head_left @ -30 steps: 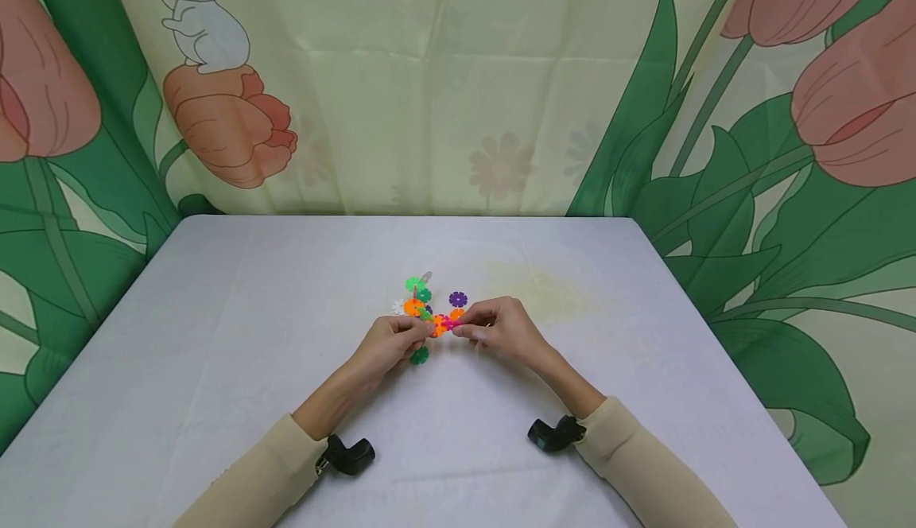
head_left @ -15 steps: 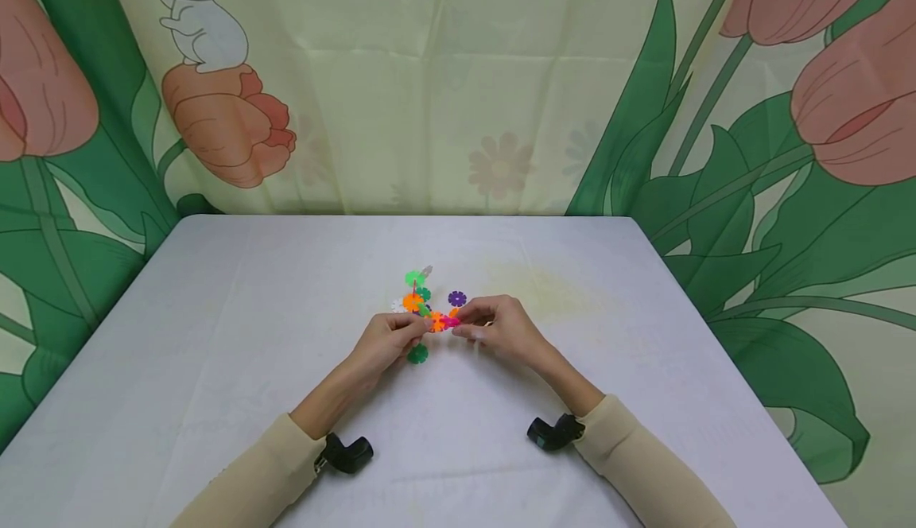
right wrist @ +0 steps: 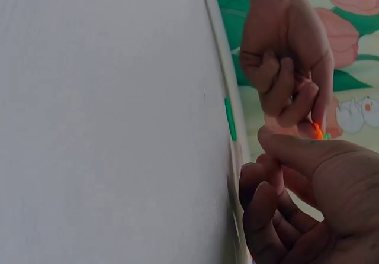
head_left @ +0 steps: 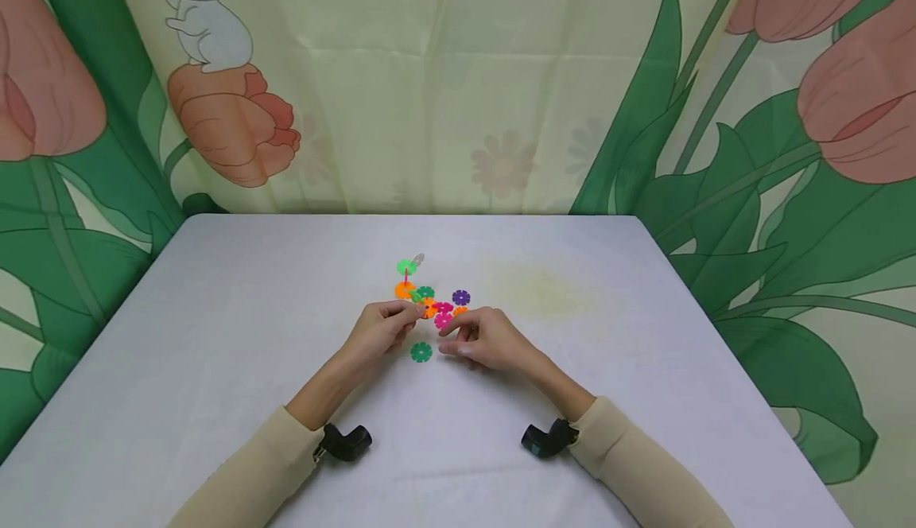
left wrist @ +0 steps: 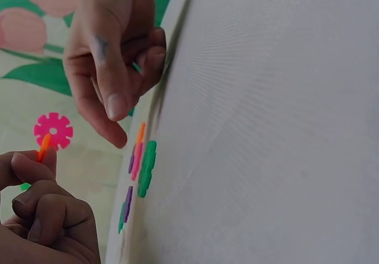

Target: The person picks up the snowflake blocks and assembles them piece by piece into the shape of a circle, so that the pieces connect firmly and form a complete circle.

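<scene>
My left hand [head_left: 382, 329] pinches an orange notched plastic disc [head_left: 428, 308] between thumb and index finger. A pink notched disc [head_left: 444, 320] is joined to it, seen face-on as a pink disc [left wrist: 53, 131] in the left wrist view. From the same chain, a second orange disc [head_left: 405, 289] and a light green disc [head_left: 407, 267] stick out beyond the fingers. My right hand [head_left: 487, 339] is just right of the pink disc, thumb and index finger apart with nothing between them. The left fingers hide part of the chain.
On the white tablecloth [head_left: 458, 440] lie a green disc [head_left: 421, 351] between the wrists, a purple disc [head_left: 461, 297] behind the right hand, and a darker green disc [head_left: 425, 293]. A printed curtain [head_left: 429, 114] hangs behind the table's far edge.
The right hand has let go of the pink disc and drawn back slightly toward the body. The left hand has shifted a little up and left with the chain, which now tilts differently.
</scene>
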Motion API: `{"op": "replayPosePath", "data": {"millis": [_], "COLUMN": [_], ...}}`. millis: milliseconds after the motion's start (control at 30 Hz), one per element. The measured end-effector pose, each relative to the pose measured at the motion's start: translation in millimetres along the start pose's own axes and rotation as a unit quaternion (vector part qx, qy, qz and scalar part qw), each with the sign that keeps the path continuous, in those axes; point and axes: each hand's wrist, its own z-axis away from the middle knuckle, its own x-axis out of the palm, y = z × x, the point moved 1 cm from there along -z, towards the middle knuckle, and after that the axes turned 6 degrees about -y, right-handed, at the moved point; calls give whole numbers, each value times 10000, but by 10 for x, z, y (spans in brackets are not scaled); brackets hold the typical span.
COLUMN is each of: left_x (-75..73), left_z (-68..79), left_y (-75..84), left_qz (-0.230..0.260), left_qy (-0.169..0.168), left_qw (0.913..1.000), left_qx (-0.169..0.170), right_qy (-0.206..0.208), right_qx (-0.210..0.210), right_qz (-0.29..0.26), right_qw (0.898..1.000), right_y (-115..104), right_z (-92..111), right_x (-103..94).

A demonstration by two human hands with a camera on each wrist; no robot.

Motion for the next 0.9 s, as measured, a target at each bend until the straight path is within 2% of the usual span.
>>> {"op": "replayPosePath", "data": {"millis": [267,467,600,900], "left_x": [-17,-39,-38,-39], "left_z": [-9,0,-11,-35], "left_y": [28,26,3,-28], "left_qz": [171,220,169,132], "left_qy": [-17,-10,-45,-23], "left_qw": [9998,9997,9998,9999], "left_qx": [38,52,47,96], "right_qy": [-157,-186,-206,-3], "right_qx": [-190,-474,-519,-501], "right_qz": [34,522,760,622], "right_qw": [9997,9973,9955,9968], "right_y": [-51,-71,-79,-91], "right_z": [-103,-144,-143,-134], "right_x": [179,227,231,222]}}
